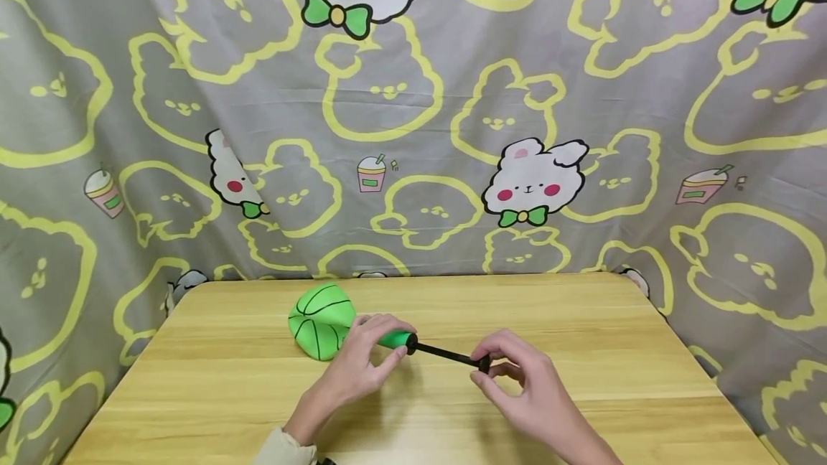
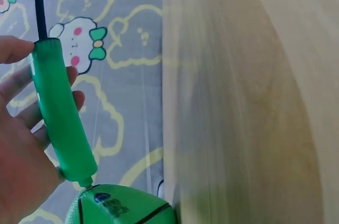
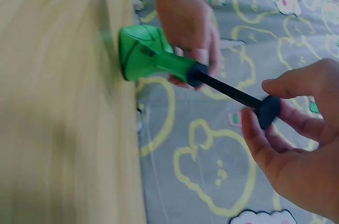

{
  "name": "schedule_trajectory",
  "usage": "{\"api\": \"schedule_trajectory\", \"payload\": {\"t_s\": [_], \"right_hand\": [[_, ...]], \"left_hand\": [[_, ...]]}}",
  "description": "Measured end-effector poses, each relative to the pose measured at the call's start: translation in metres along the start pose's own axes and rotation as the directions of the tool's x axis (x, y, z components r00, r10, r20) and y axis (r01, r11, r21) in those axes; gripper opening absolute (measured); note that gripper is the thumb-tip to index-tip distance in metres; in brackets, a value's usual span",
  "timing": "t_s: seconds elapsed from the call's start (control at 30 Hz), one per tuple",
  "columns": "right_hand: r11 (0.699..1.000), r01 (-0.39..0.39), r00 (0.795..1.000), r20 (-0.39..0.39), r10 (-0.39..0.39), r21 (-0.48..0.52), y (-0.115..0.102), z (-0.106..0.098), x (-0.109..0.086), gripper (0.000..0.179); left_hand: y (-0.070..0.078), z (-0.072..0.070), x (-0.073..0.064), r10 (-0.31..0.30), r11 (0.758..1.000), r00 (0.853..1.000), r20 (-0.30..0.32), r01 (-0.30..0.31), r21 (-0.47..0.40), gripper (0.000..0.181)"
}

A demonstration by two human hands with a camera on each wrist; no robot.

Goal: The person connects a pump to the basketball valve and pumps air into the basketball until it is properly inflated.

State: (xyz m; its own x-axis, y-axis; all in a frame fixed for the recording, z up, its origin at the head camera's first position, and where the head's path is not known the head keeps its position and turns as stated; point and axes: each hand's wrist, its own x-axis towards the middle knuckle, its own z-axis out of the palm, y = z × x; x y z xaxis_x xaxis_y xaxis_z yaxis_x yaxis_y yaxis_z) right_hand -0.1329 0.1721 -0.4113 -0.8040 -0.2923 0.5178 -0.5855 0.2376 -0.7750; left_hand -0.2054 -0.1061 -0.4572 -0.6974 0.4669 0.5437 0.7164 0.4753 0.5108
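A partly collapsed green ball (image 1: 315, 323) with black lines sits toward the back left of the table. A small hand pump with a green barrel (image 2: 61, 110) is joined to it at the nozzle end, as the left wrist view shows. My left hand (image 1: 358, 366) grips the barrel, thumb and fingers around it near the black collar. Out of the barrel runs the pump's black rod (image 1: 447, 354), pulled well out. My right hand (image 1: 533, 397) pinches the black end handle (image 3: 268, 112) between thumb and fingers.
The wooden table (image 1: 581, 329) spreads beneath both hands. Behind and at both sides hangs a grey curtain (image 1: 413, 228) with yellow outlines and cartoon animals, meeting the table's back edge.
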Motion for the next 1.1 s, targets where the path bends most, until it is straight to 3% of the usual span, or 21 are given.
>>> {"api": "schedule_trajectory", "payload": {"t_s": [0.2, 0.3, 0.43, 0.53, 0.83, 1.1], "right_hand": [[0.996, -0.079, 0.997, 0.005, 0.079, 0.030, 0.000, -0.013, -0.002, 0.027], [0.995, -0.089, 0.995, -0.043, 0.091, 0.050, 0.002, -0.013, -0.001, 0.028], [0.997, -0.039, 0.990, -0.135, 0.046, 0.059, 0.007, -0.009, 0.000, 0.031], [0.998, 0.001, 0.985, -0.171, 0.009, 0.060, 0.011, -0.003, 0.000, 0.031], [0.993, -0.001, 0.986, -0.164, 0.021, 0.120, 0.028, 0.028, 0.004, 0.026], [0.987, -0.022, 0.984, -0.173, 0.050, 0.158, 0.036, 0.051, 0.016, 0.025]], "left_hand": [[-0.002, 0.002, -0.001, -0.028, 0.998, 0.999, 0.016, 0.029, -0.059, 0.026], [-0.003, 0.002, -0.001, -0.051, 0.992, 0.999, -0.007, 0.050, -0.114, 0.026], [-0.004, 0.002, 0.000, -0.061, 0.985, 0.998, -0.032, 0.055, -0.164, 0.027], [-0.004, 0.004, 0.003, -0.058, 0.984, 0.998, -0.035, 0.052, -0.168, 0.027], [-0.003, 0.005, -0.002, -0.051, 0.993, 0.997, -0.057, 0.044, -0.109, 0.028], [-0.001, 0.008, -0.002, -0.045, 0.993, 0.996, -0.071, 0.038, -0.108, 0.029]]}}
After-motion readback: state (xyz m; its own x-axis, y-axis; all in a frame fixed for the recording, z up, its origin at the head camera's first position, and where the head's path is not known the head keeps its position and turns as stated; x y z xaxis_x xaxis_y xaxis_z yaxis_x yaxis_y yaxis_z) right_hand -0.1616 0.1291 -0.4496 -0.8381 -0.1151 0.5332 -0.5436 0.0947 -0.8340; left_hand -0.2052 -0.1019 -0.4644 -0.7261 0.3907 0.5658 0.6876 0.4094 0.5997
